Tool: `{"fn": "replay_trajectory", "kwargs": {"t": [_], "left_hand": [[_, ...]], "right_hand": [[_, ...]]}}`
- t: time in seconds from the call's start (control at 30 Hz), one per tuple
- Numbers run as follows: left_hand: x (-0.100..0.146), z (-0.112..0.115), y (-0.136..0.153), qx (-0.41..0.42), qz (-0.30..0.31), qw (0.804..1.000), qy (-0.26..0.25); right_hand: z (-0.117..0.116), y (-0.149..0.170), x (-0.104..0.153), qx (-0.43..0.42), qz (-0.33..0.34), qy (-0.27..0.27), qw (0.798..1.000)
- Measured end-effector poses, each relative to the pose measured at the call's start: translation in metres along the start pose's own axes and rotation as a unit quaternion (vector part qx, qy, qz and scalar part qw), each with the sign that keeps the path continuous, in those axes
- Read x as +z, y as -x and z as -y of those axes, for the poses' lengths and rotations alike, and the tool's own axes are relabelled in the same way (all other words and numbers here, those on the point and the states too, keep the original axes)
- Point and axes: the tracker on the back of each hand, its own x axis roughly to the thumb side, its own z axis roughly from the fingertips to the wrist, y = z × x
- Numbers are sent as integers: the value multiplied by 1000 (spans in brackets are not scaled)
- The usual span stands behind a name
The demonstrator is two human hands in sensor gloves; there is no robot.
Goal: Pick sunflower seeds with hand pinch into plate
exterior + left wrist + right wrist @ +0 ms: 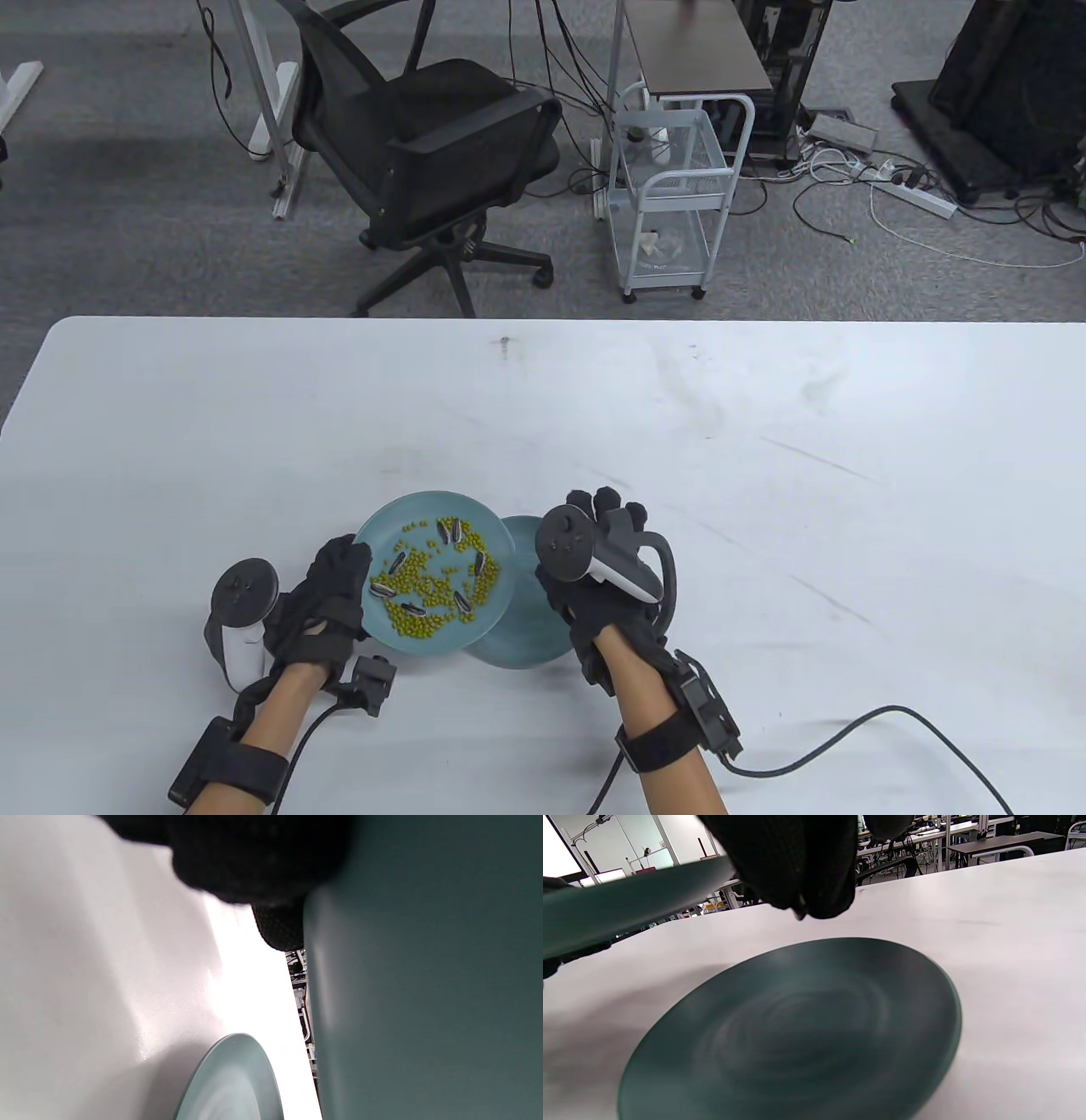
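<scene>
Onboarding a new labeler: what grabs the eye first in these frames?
First, the teal plate of green peas and striped sunflower seeds, held raised by the left hand at the table's near edge. Next, the second teal plate lying bare on the table, partly under the first, with the right hand's fingertips bunched just above it.

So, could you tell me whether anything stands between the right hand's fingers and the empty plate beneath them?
Nothing visible does: the right hand hangs over the empty plate, its fingers bunched above bare surface.
</scene>
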Motion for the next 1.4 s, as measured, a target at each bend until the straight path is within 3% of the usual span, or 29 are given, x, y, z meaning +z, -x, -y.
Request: {"fn": "replay_trajectory", "kwargs": {"t": [1.0, 1.4], "left_hand": [[-2, 1, 2, 0, 2, 1000, 4], [-2, 1, 3, 25, -1, 1000, 15]], "right_hand": [[-7, 11, 5, -21, -13, -2, 1000], [6, 8, 10, -34, -13, 32, 999]]}}
